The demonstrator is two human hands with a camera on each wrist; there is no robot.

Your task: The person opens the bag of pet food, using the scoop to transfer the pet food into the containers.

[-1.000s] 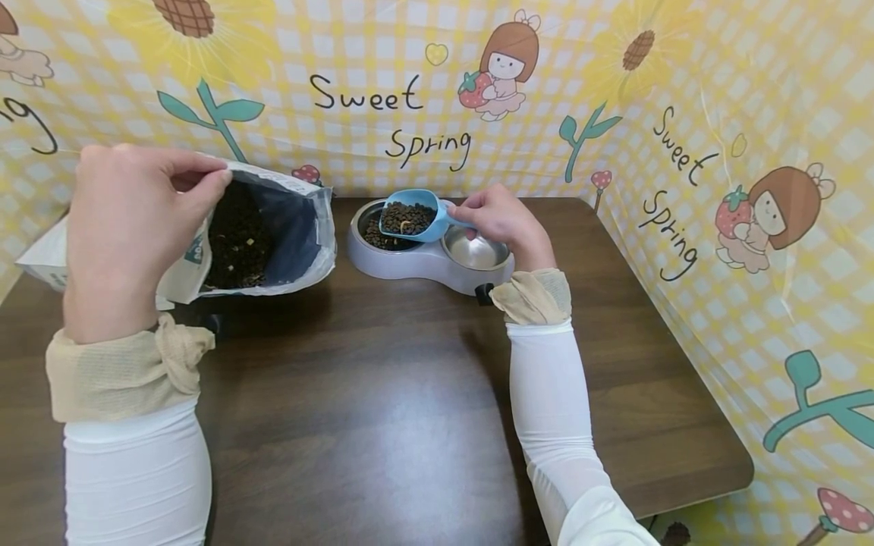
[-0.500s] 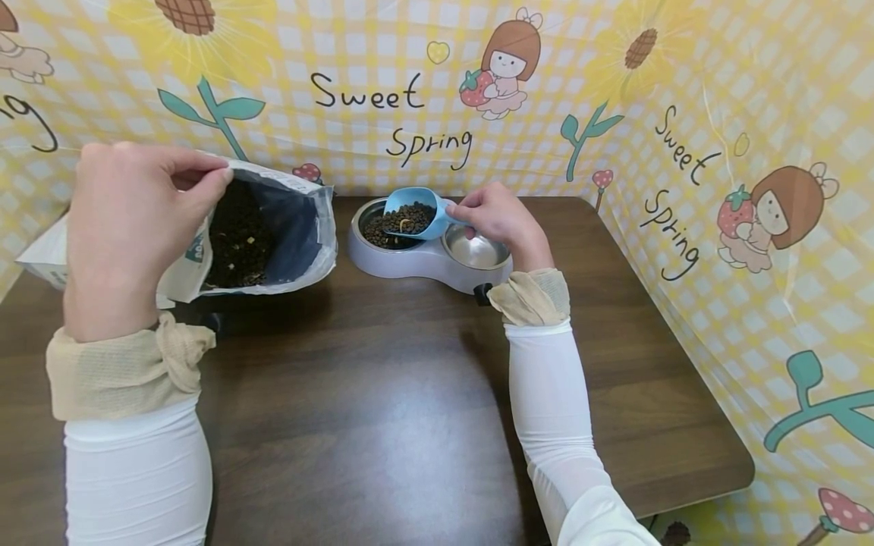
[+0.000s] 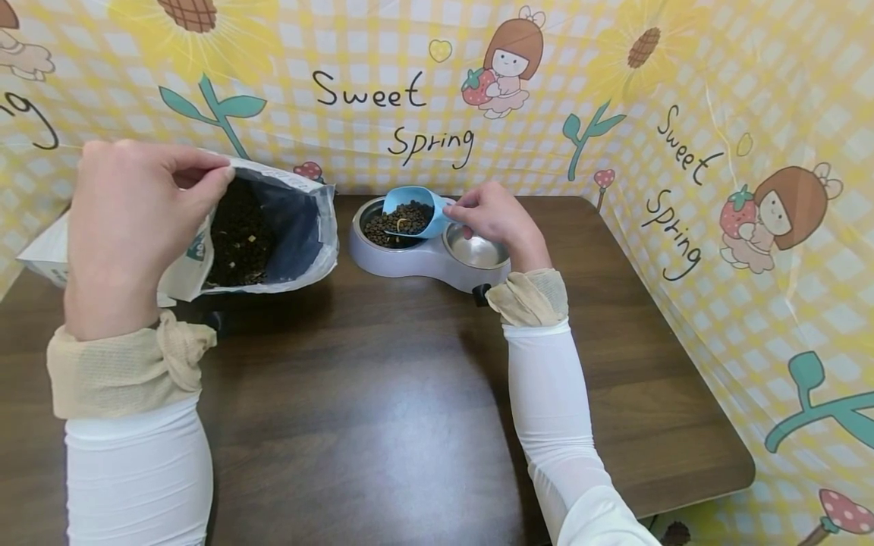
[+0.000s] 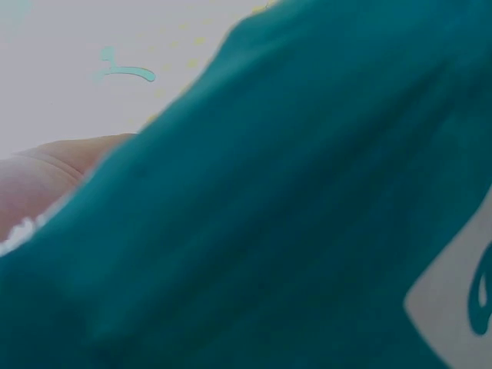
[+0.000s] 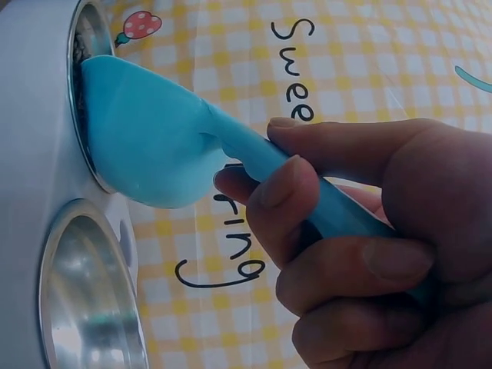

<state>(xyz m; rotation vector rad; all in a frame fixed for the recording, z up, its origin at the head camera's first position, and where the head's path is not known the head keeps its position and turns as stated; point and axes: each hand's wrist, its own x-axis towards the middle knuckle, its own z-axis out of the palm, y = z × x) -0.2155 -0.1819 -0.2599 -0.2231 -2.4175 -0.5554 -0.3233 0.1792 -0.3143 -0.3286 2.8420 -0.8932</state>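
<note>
My right hand grips the handle of a light blue scoop, its fingers curled round it in the right wrist view. The scoop tilts down over the left bowl of a pale double pet feeder, and brown kibble lies in both scoop and bowl. The feeder's right bowl is bare steel. At the left, my left hand pinches the top edge of an open pet food bag between thumb and fingers. Dark kibble with lighter bits shows inside. The bag's teal side fills the left wrist view.
Everything stands on a dark wooden table. A yellow checked cloth with printed flowers and lettering hangs right behind the feeder and along the right side. The bag stands to the left of the feeder.
The scoop has tipped further toward the left bowl, and its kibble has slid to the lip and into the bowl. My left hand and the bag have stayed almost still.
</note>
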